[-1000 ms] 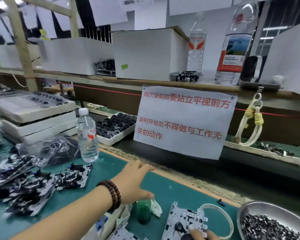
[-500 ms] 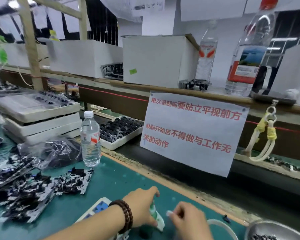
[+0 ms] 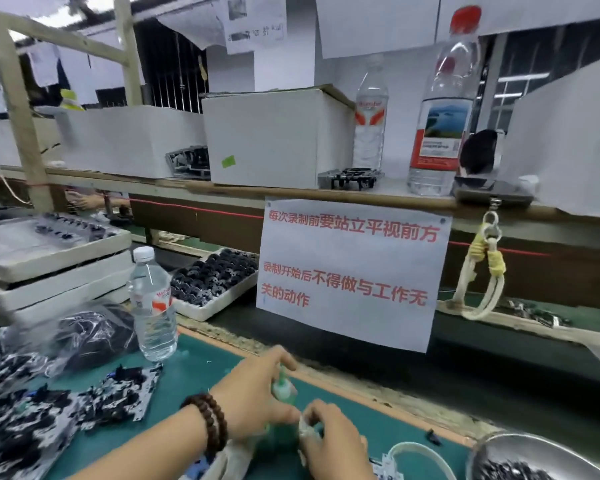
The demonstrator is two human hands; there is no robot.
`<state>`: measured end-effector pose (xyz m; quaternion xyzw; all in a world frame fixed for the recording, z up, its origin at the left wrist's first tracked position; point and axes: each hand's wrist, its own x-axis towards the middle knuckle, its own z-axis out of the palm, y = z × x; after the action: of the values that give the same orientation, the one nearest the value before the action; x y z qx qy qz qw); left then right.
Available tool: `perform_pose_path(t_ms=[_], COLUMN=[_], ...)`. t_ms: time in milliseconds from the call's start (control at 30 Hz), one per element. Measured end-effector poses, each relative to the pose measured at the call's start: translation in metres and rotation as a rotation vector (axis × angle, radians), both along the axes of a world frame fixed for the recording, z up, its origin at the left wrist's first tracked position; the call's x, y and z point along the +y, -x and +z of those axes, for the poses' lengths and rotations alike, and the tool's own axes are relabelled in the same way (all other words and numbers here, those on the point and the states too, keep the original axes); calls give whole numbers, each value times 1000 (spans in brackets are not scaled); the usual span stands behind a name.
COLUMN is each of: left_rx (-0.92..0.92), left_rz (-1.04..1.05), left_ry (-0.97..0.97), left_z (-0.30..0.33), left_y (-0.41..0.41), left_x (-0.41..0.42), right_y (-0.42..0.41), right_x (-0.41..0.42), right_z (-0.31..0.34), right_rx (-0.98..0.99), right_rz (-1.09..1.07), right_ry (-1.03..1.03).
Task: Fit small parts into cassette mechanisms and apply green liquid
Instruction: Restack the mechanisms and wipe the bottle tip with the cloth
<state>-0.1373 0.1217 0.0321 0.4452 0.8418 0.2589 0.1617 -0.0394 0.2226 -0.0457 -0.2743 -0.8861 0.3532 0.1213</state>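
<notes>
Here, far to the left of the grip, a heap of black-and-white cassette mechanisms (image 3: 59,407) lies spread on the green tabletop (image 3: 194,372), with a crumpled clear bag of dark parts (image 3: 90,337) behind it and stacked white foam trays (image 3: 49,268) beyond that. A clear water bottle (image 3: 152,304) stands upright just up and left of the grip, and a white tray of black gear-like parts (image 3: 215,282) sits behind the bottle.

The left hand (image 3: 253,393), a brown bead bracelet (image 3: 210,424) on its wrist, curls its fingers round a small green bottle (image 3: 283,388), whose pale green top shows between thumb and fingers. Touching it on the right, the right hand (image 3: 333,441) has its fingers bent in against the lower part of the same bottle and some whitish wrapping; whether it pinches the bottle or only the wrapping cannot be told through the blur.

Above the grip a white paper sign (image 3: 354,275) with red writing hangs from a wooden shelf (image 3: 222,187). Right of the grip, at the bottom edge, part of another mechanism (image 3: 388,471) and a pale loop (image 3: 423,455) show, and further right a metal bowl of small dark parts (image 3: 520,462).
</notes>
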Motion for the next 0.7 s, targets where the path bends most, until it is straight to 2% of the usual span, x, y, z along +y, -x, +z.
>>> perform_pose_path(t_ms=[133, 233, 367, 500, 700], left_rx=[26, -6, -119, -279, -135], left_rz=[-45, -146, -294, -485, -654], left_ry=[-147, -232, -327, -329, -300], left_z=[22, 29, 26, 12, -19], left_y=[-26, -64, -131, -207, -305], left_x=[16, 32, 49, 70, 109], right_y=[-48, -95, -173, -258, -353], right_x=[13, 20, 24, 28, 46], right_z=[23, 43, 52, 48, 30], right_rx=[276, 368, 432, 493, 560], right_rz=[15, -35, -194, -416, -869], right_ry=[182, 298, 251, 217, 101])
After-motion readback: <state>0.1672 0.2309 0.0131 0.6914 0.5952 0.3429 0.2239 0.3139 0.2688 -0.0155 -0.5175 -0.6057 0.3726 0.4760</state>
